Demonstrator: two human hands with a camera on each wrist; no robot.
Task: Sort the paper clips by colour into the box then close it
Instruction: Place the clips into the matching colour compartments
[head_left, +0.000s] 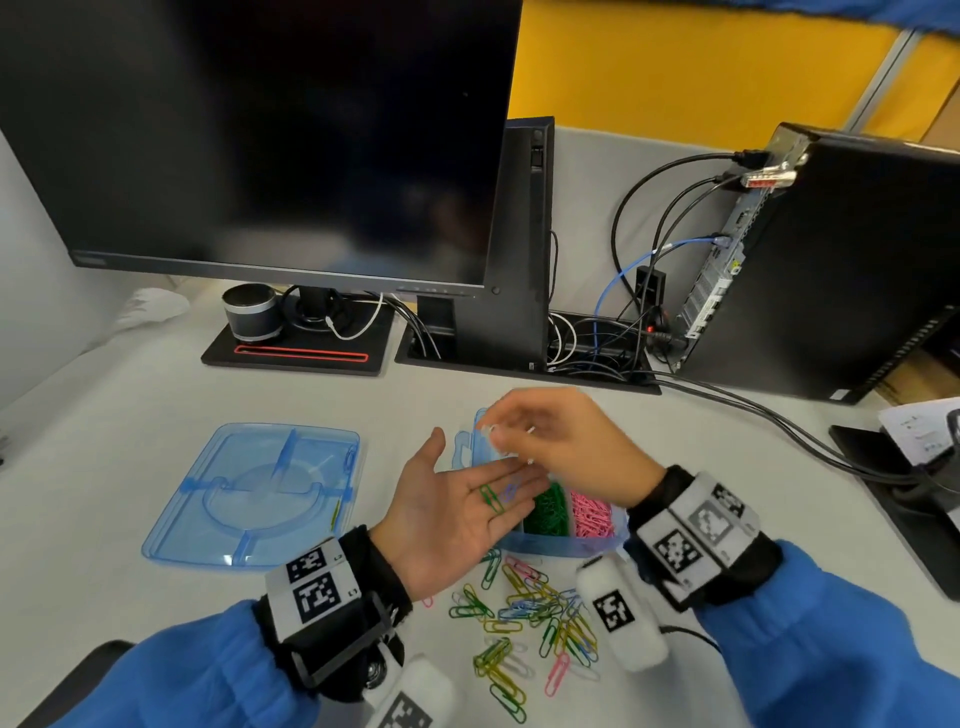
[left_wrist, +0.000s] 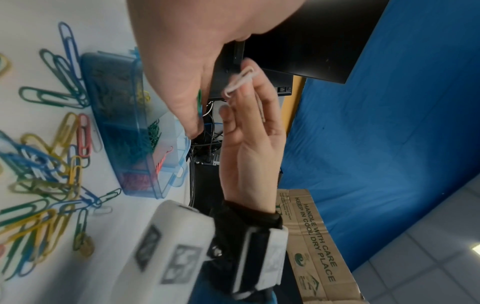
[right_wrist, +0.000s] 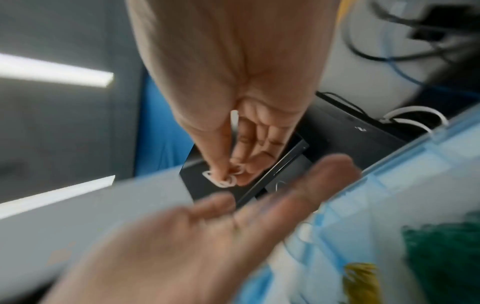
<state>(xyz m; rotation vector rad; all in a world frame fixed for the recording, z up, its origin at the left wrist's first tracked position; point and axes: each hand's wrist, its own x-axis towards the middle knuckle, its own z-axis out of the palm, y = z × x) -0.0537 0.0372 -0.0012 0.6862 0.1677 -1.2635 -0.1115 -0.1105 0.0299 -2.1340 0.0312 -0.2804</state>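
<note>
While the flat left hand (head_left: 457, 512) cradles clips at frame center, the right hand (head_left: 561, 441) pinches a white clip (left_wrist: 240, 81) above the blue box (head_left: 566, 545).

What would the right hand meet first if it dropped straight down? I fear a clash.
Probably the left hand's open fingers just beneath the right hand; the box lies under them. Depth is uncertain.
</note>
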